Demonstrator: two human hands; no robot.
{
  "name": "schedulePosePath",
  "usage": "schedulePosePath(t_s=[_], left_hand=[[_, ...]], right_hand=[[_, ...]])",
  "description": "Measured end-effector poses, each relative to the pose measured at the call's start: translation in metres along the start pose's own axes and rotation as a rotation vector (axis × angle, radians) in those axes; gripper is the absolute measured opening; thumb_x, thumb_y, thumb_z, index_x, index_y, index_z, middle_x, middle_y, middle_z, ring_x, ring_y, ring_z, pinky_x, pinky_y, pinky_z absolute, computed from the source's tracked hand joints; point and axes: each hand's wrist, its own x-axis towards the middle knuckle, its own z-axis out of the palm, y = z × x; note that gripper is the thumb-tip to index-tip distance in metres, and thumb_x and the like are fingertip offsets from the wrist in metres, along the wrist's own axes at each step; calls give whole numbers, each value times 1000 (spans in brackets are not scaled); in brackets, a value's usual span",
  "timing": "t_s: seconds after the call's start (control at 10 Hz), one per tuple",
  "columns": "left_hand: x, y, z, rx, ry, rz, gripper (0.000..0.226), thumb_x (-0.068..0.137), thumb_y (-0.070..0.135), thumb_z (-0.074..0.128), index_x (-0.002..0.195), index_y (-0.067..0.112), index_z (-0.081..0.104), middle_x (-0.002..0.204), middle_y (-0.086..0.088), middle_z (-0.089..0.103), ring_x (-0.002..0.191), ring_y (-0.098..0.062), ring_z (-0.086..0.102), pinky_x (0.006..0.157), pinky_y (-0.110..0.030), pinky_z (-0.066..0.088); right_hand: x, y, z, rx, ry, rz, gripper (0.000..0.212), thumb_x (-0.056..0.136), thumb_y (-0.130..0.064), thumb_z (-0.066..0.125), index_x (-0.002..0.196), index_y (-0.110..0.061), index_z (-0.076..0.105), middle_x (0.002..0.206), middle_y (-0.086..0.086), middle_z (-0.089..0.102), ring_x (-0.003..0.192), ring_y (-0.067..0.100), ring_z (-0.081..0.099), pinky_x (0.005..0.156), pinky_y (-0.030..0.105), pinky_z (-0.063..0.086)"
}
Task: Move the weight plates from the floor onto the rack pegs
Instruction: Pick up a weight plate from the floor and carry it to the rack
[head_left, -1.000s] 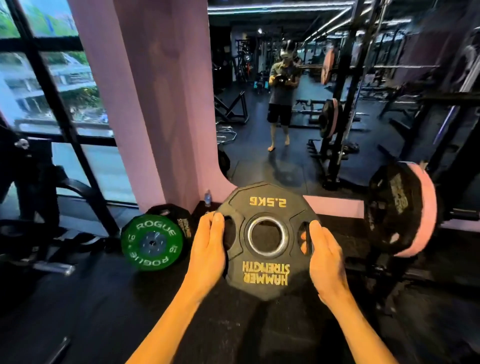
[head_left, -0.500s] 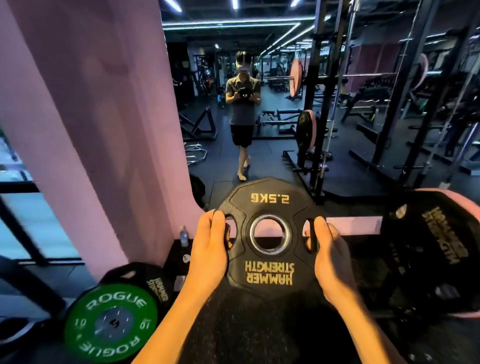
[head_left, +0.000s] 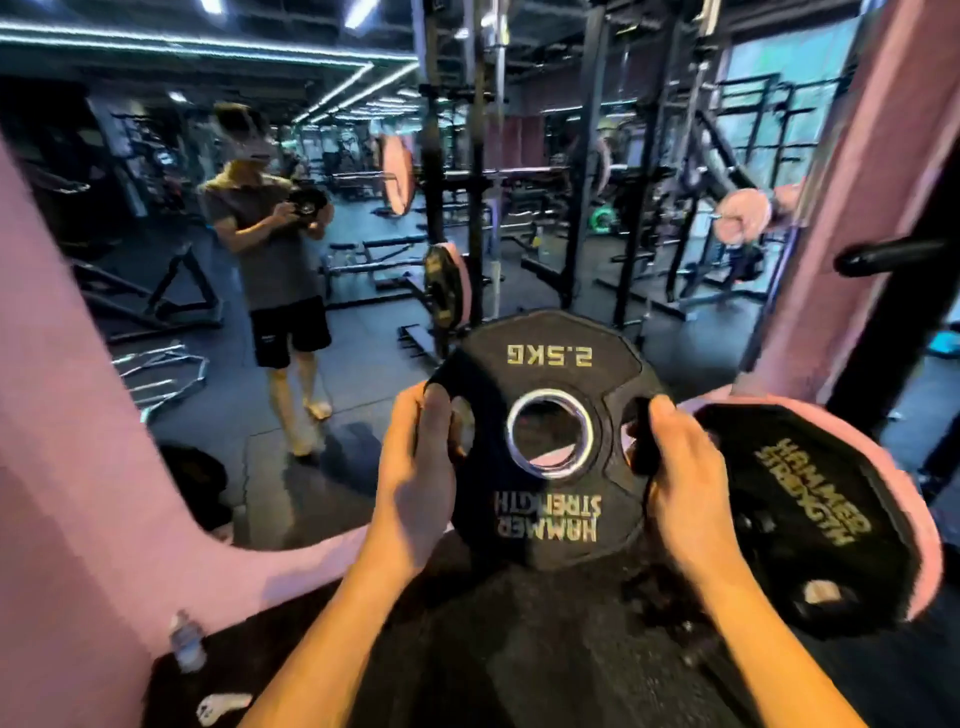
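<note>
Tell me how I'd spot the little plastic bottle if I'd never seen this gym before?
Find the big pink pillar on the left and follow it down to the floor. At its foot, in the lower left corner, stands the small clear water bottle, upright on the black mat. A flat white object lies just in front of it; the bottle is the only see-through, standing thing there.

both hands (head_left: 545, 473) gripping weight plate (head_left: 545, 519)

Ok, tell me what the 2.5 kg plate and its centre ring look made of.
The 2.5 kg plate: seemingly matte black rubber or urethane coating, dull surface with yellowish raised lettering. Its centre ring: probably polished steel, bright and mirror-like. Core material can't be seen.
</note>
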Motion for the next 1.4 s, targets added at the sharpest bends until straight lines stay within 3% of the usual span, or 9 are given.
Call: schedulePosePath(t_s=[0.1, 0.3, 0.5, 0.6, 0.7, 1.0, 1.1, 1.2, 1.4], left_hand=[[37, -20, 5, -99, -96, -29, 30, 105, 33, 39, 83, 18, 53, 67, 10, 51, 62, 0, 50, 64, -16, 41], [131, -44, 50, -263, -341, 21, 32, 102, 38, 38, 76, 21, 47, 69, 1, 43, 64, -11, 40, 63, -26, 35], [181, -29, 119, -453, -537, 22, 33, 105, 30, 38, 76, 20, 50, 67, 3, 45, 63, -11, 41, 60, -24, 38], [198, -9, 167, -558, -623, 44, 37, 104, 34, 39, 72, 33, 56, 63, 15, 52, 60, -3, 47, 59, -18, 42], [212, 4, 207, -610, -663, 72, 32, 103, 41, 41, 78, 35, 60, 64, 18, 56, 62, -1, 51, 64, -21, 44], [287, 88, 349, -811, -660, 181, 29, 90, 54, 45, 83, 32, 63, 88, -5, 59, 84, -19, 55, 90, -53, 49], [312, 108, 379, -830, -647, 214, 34, 87, 61, 45, 86, 30, 61, 89, -6, 61, 84, -20, 57, 88, -52, 50], [348, 136, 420, -841, -603, 267, 35, 88, 63, 45, 80, 32, 60, 80, 2, 59, 77, -17, 55, 77, -43, 47], [400, 166, 485, -918, -633, 306, 31, 95, 54, 42, 92, 28, 59, 95, -4, 65, 90, -18, 61, 93, -49, 53]], right_hand=[[26, -2, 7, -277, 146, -175, 57, 82, -30, 24, 100, 7, 63, 96, 21, 61, 86, 22, 50, 78, 32, 41], [66, -13, 8, -595, 425, -199, 60, 80, -31, 23, 106, 8, 62, 98, 22, 60, 86, 19, 47, 75, 27, 35], [99, -38, -20, -493, 700, -166, 49, 96, -41, 37, 102, -1, 63, 92, 17, 60, 84, 25, 54, 77, 30, 40], [122, -60, -49, -300, 820, -172, 34, 96, -44, 45, 80, -20, 62, 74, -7, 61, 71, 9, 54, 71, 26, 43], [141, -71, -76, -257, 874, -208, 31, 101, -34, 44, 78, -18, 59, 67, -12, 61, 62, 0, 52, 61, 15, 43], [248, -136, -186, -460, 946, -413, 46, 102, -41, 42, 83, -2, 57, 75, 3, 55, 65, 9, 46, 65, 26, 40], [279, -152, -207, -506, 968, -452, 46, 101, -44, 41, 86, -6, 61, 77, 1, 59, 68, 11, 49, 65, 22, 41], [322, -176, -236, -573, 983, -521, 51, 96, -51, 40, 84, -7, 62, 78, -1, 61, 73, 14, 52, 75, 35, 42], [387, -201, -275, -681, 1032, -551, 69, 86, -66, 36, 94, -4, 66, 95, 10, 71, 96, 31, 64, 91, 49, 49]])
